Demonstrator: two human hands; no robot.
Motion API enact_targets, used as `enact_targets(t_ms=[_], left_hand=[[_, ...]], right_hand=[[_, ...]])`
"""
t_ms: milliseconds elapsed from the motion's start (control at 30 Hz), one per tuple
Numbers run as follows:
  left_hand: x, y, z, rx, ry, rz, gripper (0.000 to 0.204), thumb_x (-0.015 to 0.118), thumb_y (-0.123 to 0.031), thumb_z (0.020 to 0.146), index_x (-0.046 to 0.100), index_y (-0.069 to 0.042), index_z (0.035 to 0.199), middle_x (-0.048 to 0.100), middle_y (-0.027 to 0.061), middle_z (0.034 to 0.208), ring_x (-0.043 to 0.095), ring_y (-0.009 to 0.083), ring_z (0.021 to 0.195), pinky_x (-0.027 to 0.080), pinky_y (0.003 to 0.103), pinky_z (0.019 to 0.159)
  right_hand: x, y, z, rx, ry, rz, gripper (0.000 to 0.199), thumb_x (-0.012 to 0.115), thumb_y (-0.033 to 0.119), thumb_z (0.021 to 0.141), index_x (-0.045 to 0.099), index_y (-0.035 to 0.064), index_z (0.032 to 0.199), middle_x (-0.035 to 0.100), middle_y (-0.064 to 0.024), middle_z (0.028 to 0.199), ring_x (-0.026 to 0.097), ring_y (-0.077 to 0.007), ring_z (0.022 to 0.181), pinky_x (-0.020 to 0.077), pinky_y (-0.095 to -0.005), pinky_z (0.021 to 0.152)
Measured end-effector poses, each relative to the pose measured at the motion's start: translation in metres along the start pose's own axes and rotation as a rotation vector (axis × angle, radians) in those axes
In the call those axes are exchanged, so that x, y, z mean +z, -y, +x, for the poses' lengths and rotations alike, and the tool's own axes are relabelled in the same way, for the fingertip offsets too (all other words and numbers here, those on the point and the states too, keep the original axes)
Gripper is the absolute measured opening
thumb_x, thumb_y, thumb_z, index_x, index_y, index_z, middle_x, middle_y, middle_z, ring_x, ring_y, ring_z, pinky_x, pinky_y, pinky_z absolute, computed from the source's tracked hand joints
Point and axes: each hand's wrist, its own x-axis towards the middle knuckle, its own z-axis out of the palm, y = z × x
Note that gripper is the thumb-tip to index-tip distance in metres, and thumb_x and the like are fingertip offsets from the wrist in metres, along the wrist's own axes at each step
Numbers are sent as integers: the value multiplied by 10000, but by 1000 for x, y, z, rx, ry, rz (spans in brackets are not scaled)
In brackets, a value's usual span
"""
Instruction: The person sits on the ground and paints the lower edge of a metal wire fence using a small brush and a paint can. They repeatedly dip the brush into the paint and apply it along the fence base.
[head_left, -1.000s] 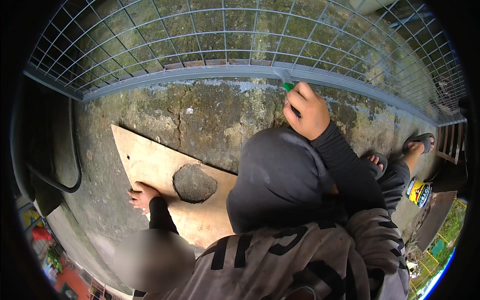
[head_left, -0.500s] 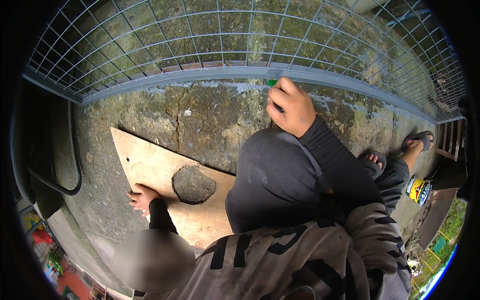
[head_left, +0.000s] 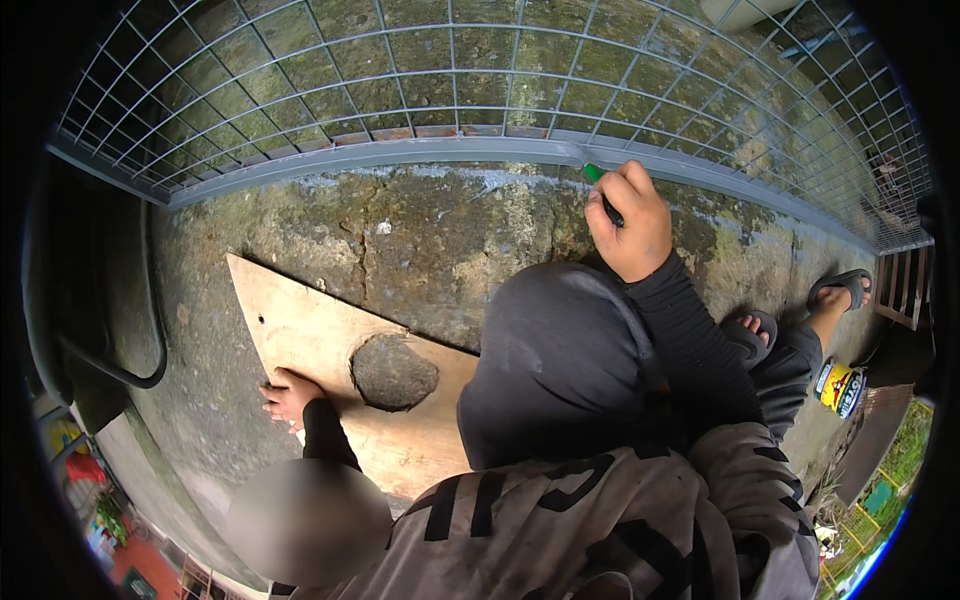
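Clutching the brush (head_left: pixel 594 173) at the far grey rail (head_left: pixel 420 150), the right hand (head_left: pixel 637 225) may smear concrete (head_left: pixel 430 235) if it slips nearer; the left hand (head_left: pixel 293 396) lies spread on plywood (head_left: pixel 310 318).

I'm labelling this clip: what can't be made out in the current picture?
All in the head view:
Brush: handle mostly hidden by the right hand.
Board: right end behind the dark trousers.
Left sleeve: partly behind a blurred patch.
Fence: top cut off by the upper edge.

One brush (head_left: pixel 594 173), one board (head_left: pixel 320 335), two sandals (head_left: pixel 842 277)
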Motion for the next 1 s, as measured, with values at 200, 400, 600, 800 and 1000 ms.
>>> enact_targets(t_ms=[200,400,600,800,1000], left_hand=[[0,1,0,-1,11,-11,749,342,-700,918,306,-255,1520,222,161,1600,210,367,1473,131,683,1117],[2,1,-2,5,23,-31,741,352,-689,921,303,-258,1521,217,172,1598,198,366,1477,120,684,1120],[1,1,-1,16,9,-48,736,371,-678,919,313,-257,1519,226,175,1594,195,370,1477,126,683,1119],[-1,1,-3,9,-2,-56,729,392,-661,919,312,-257,1521,225,175,1595,190,369,1478,127,675,1124],[3,2,-1,16,0,-59,730,395,-661,919,312,-256,1521,220,176,1596,189,370,1478,123,675,1124]], right_hand=[[-11,23,19,-120,-10,162,58,650,33,766,597,27,790,514,-92,794,575,-256,632,473,-350,576],[0,20,56,-17,114,332,81,645,32,760,578,6,798,512,-97,781,545,-244,648,450,-319,612],[23,6,83,-14,153,340,86,623,60,784,565,-4,788,521,-91,757,536,-216,671,452,-329,649],[26,0,90,53,213,448,78,618,43,789,562,-10,783,545,-85,764,541,-194,695,449,-308,664],[26,-2,90,-58,209,382,92,638,61,798,576,-7,802,530,-100,765,542,-231,681,441,-318,639]])
